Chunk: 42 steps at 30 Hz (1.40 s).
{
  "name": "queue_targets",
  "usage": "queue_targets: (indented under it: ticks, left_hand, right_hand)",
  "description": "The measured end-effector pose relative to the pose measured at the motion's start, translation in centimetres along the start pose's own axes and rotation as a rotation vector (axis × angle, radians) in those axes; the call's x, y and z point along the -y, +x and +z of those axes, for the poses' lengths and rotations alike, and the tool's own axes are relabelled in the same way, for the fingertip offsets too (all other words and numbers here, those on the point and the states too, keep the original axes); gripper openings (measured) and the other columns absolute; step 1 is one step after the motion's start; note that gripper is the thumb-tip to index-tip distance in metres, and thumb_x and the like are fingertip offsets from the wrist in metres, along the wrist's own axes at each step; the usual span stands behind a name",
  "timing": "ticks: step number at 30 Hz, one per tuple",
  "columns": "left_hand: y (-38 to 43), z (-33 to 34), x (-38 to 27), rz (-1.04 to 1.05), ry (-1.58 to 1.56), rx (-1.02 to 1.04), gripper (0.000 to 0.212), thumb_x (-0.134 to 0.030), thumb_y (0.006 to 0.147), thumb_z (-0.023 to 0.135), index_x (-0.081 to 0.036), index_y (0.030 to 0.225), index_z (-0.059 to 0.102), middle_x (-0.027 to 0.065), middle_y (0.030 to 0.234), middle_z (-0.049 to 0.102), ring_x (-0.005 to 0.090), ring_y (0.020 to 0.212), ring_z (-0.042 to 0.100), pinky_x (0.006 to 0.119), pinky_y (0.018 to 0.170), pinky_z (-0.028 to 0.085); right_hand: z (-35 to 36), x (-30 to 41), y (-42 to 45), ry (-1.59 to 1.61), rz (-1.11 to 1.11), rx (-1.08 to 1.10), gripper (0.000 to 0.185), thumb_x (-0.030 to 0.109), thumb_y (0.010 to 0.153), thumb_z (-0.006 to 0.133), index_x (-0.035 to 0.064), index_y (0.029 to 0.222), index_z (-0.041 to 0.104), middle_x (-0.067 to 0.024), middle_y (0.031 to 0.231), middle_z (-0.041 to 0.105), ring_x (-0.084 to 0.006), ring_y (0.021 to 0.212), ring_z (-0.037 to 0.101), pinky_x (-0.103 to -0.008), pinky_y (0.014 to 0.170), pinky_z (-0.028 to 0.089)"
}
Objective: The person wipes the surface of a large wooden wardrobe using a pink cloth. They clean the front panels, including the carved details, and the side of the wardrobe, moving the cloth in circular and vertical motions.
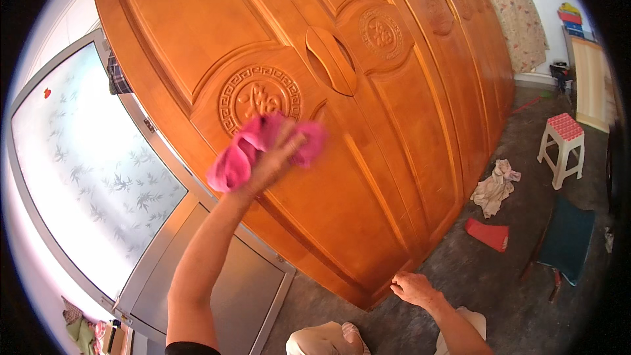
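Note:
My left hand (276,160) presses a bright pink cloth (236,160) against a glossy orange-brown wooden wardrobe door (315,207). The hand and part of the cloth are blurred. Just above them is a carved round medallion (259,96) with a key-pattern border, its lower edge covered by the cloth. A curved wooden handle (331,61) stands up and to the right of the hand. Low down, near the wardrobe's bottom corner, my right hand (416,288) is curled, and no object shows in it.
A metal-framed door with a frosted glass pane (98,167) stands at the left. On the dark floor to the right lie a crumpled pale cloth (495,190) and a red cloth-like item (487,234). A dark green folding seat (567,241) and a plastic stool (563,148) stand beyond.

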<state>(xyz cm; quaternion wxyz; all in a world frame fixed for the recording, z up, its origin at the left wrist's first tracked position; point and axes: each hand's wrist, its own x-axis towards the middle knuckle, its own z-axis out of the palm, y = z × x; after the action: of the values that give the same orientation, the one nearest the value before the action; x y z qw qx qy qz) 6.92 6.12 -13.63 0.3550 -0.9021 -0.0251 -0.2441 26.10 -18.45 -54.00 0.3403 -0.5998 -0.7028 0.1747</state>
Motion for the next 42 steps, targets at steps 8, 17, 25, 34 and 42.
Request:
queue_targets:
  ticks: [8, 17, 25, 34, 42]
  left_hand:
    - [13.0, -4.3, 1.6, -0.365, 0.426, -0.264, 0.057, -0.009, 0.078, 0.071, -0.010, 0.132, 0.055, 0.0195, 0.139, 0.045, 0.0437, 0.130, 0.043, 0.050, 0.108, 0.039]
    - [5.2, 8.2, -7.4, -0.352, -0.452, 0.121, 0.050, -0.009, 0.080, 0.071, -0.007, 0.128, 0.056, 0.0160, 0.132, 0.050, 0.0376, 0.124, 0.047, 0.044, 0.104, 0.039]
    - [7.6, -0.1, -6.4, -0.252, -0.128, 0.057, 0.031, -0.016, 0.079, 0.073, -0.005, 0.106, 0.062, 0.0129, 0.105, 0.056, 0.0324, 0.101, 0.057, 0.044, 0.082, 0.048]
    - [9.5, 2.7, -6.6, -0.293, 0.323, 0.128, 0.040, -0.020, 0.069, 0.081, -0.003, 0.099, 0.061, 0.0176, 0.100, 0.053, 0.0378, 0.089, 0.060, 0.047, 0.075, 0.049]
    - [6.2, 7.8, -9.7, -0.194, 0.152, 0.193, 0.045, -0.018, 0.067, 0.082, -0.002, 0.103, 0.060, 0.0192, 0.105, 0.053, 0.0409, 0.098, 0.056, 0.049, 0.081, 0.047]
  right_hand:
    - [-1.1, 0.1, 0.4, 0.015, -0.017, -0.040, 0.025, 0.026, 0.095, 0.061, 0.0013, 0.098, 0.064, -0.0172, 0.094, 0.068, -0.0354, 0.087, 0.067, -0.0461, 0.077, 0.054]
    - [-2.0, 0.2, 0.1, -0.013, 0.000, -0.081, 0.026, 0.025, 0.095, 0.061, 0.0006, 0.100, 0.065, -0.0171, 0.096, 0.068, -0.0333, 0.089, 0.068, -0.0450, 0.076, 0.055]
    - [-1.7, -0.8, -0.3, -0.009, 0.015, -0.125, 0.026, 0.026, 0.096, 0.061, 0.0007, 0.100, 0.066, -0.0158, 0.095, 0.069, -0.0324, 0.089, 0.068, -0.0441, 0.079, 0.056]
    - [-2.1, -0.3, -0.1, -0.042, 0.035, -0.117, 0.026, 0.026, 0.096, 0.062, 0.0006, 0.098, 0.066, -0.0157, 0.094, 0.069, -0.0322, 0.088, 0.069, -0.0433, 0.077, 0.056]
    - [-2.0, -0.9, -0.1, -0.032, 0.038, -0.108, 0.025, 0.026, 0.094, 0.063, 0.0015, 0.096, 0.065, -0.0159, 0.093, 0.068, -0.0336, 0.088, 0.067, -0.0445, 0.077, 0.055]
